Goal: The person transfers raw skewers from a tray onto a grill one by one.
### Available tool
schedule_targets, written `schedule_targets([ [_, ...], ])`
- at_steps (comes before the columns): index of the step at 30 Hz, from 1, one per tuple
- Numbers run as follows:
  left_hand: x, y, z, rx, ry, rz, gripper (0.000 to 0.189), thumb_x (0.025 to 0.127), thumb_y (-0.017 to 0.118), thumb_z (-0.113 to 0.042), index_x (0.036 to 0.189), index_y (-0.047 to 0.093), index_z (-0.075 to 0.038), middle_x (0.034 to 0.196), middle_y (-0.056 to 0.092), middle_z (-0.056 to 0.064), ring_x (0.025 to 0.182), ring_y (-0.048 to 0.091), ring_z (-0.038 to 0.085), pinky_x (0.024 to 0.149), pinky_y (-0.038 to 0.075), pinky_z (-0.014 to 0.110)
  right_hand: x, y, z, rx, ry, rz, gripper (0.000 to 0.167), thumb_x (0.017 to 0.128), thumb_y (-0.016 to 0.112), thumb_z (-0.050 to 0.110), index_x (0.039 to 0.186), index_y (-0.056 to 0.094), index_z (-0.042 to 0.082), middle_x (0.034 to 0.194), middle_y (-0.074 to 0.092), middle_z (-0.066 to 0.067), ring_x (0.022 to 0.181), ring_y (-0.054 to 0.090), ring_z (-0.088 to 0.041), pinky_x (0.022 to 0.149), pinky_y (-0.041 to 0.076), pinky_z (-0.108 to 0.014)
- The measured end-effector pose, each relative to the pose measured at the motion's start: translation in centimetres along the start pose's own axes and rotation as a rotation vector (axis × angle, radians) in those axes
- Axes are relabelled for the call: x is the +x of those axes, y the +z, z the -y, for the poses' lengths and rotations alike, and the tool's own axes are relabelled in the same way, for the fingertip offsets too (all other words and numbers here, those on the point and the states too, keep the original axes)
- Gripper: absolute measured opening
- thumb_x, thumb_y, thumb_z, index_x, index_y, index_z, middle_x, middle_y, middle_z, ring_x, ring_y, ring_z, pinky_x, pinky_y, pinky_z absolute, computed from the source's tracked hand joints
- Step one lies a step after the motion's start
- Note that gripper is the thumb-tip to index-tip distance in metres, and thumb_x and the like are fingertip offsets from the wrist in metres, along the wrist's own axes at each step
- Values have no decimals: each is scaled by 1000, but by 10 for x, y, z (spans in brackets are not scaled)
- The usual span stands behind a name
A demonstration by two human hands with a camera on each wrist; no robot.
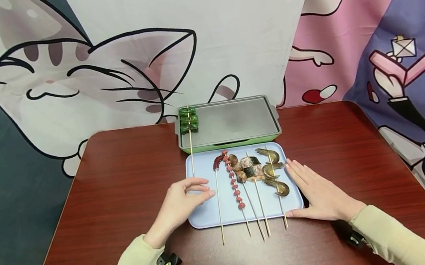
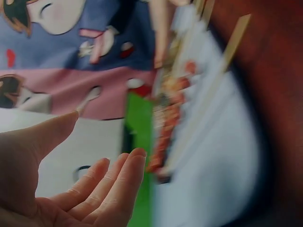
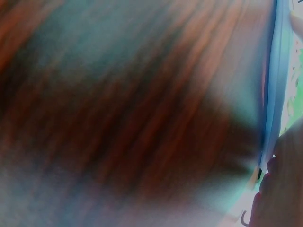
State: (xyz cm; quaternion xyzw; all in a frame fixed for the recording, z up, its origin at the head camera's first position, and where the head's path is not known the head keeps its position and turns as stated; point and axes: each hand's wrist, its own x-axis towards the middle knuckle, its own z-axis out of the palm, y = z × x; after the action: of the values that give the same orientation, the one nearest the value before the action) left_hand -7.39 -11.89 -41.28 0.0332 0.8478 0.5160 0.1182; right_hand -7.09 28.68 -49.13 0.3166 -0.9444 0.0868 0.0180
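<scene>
A light blue tray (image 1: 207, 217) holds several skewers. My left hand (image 1: 182, 199) hovers over its left side, thumb and fingers apart and holding nothing; the left wrist view shows the same gap. Nearest to it are the skewer with a curved dark red piece (image 1: 218, 162) and the stick of the green pepper skewer (image 1: 188, 121). My right hand (image 1: 321, 192) rests flat against the tray's right edge, fingers straight. Beside it lies a shrimp skewer (image 1: 271, 170). Between are a skewer of small red pieces (image 1: 231, 174), one of brown pieces (image 1: 237, 169) and a fish skewer (image 1: 251, 167).
A grey griddle pan (image 1: 235, 120) with a green side stands behind the tray, and the green pepper pieces lie on its left end. Both sit on a dark red wooden table (image 1: 122, 180). A printed cloth (image 1: 239, 26) hangs behind the table.
</scene>
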Motion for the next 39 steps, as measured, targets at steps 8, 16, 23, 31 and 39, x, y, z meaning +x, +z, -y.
schedule_targets([
  [8,-3,26,32,9,-32,101,49,85,84,-31,123,70,-3,91,76,0,86,71,14,80,58,35,0,0,0,-2,-8,-4,123,80,63,81,158,25,-5,164,22,-21,150,23,-38,123,22,-48],
  [16,-2,39,33,-261,-108,228,51,88,78,-7,130,56,13,91,75,14,79,74,27,73,64,37,0,0,0,1,-6,-6,123,80,63,81,158,25,-6,164,22,-21,150,23,-38,122,23,-50],
  [23,-1,44,35,-368,-138,265,45,87,73,6,127,55,18,85,72,16,72,72,20,69,64,34,0,0,0,3,-5,-8,123,80,63,81,158,25,-6,164,22,-21,150,23,-38,123,22,-49],
  [31,-3,40,34,-374,-140,222,38,87,72,9,122,59,15,82,71,13,66,70,19,65,64,34,0,0,0,-3,-3,-2,123,80,62,82,158,25,-5,165,21,-21,150,22,-38,123,21,-48],
  [39,-5,34,32,-306,-121,165,37,86,74,7,121,62,9,83,71,12,65,71,20,63,64,34,0,0,0,1,0,-1,123,80,62,82,158,24,-5,165,20,-20,150,22,-37,124,18,-46],
])
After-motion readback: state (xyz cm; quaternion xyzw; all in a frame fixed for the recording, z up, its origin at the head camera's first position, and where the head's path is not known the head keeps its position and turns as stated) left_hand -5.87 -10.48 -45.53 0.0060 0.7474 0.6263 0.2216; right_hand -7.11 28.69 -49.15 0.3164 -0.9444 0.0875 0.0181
